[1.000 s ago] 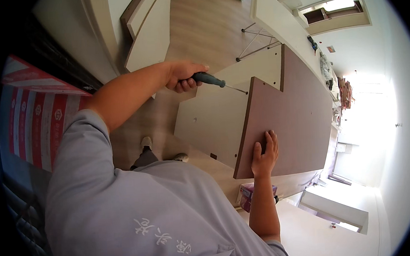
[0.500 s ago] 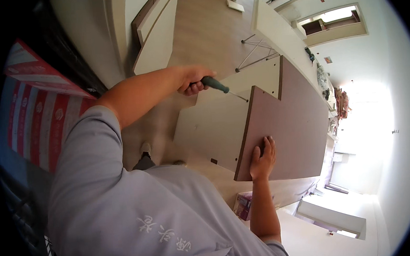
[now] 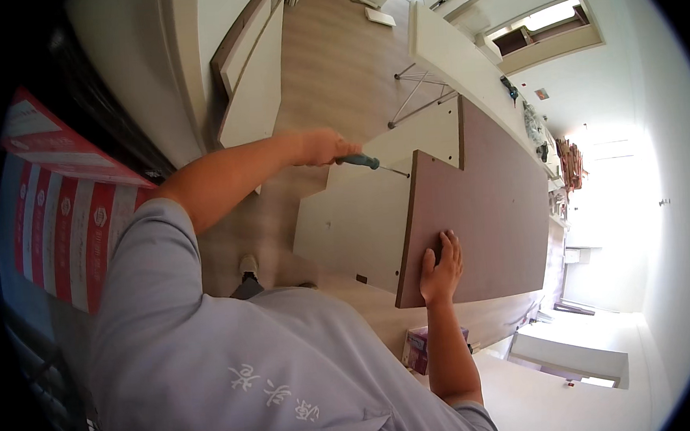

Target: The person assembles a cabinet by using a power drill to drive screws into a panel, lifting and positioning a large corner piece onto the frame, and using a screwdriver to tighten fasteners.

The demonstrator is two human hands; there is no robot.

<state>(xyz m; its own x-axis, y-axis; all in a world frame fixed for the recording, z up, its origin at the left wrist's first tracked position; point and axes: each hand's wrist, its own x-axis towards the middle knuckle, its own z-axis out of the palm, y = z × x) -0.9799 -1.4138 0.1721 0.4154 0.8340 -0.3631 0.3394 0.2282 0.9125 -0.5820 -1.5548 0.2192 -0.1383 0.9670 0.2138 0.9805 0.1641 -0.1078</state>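
Note:
My left hand (image 3: 327, 147), a little blurred, is closed round the green handle of a screwdriver (image 3: 360, 161). The thin shaft runs right to the white face of a panel (image 3: 353, 223), its tip close to the edge of a grey-brown panel (image 3: 487, 215). The two panels meet at an angle. On the grey-brown face my right hand (image 3: 442, 271) lies flat, fingers stretched out, near the panel's lower left edge. Small dark holes show in the white panel along the joint. Whether the tip sits in a fitting is too small to tell.
White boards (image 3: 262, 86) lean at the upper left. Red-and-white striped cartons (image 3: 77, 232) stand at far left. A long white tabletop (image 3: 462, 62) on metal legs (image 3: 420, 92) lies beyond the panels, a dark power tool (image 3: 509, 87) on it. A purple box (image 3: 418, 349) is below.
The view has shifted slightly. My left hand and the screwdriver have turned a little, the handle now lying flatter. My right hand stays flat on the panel.

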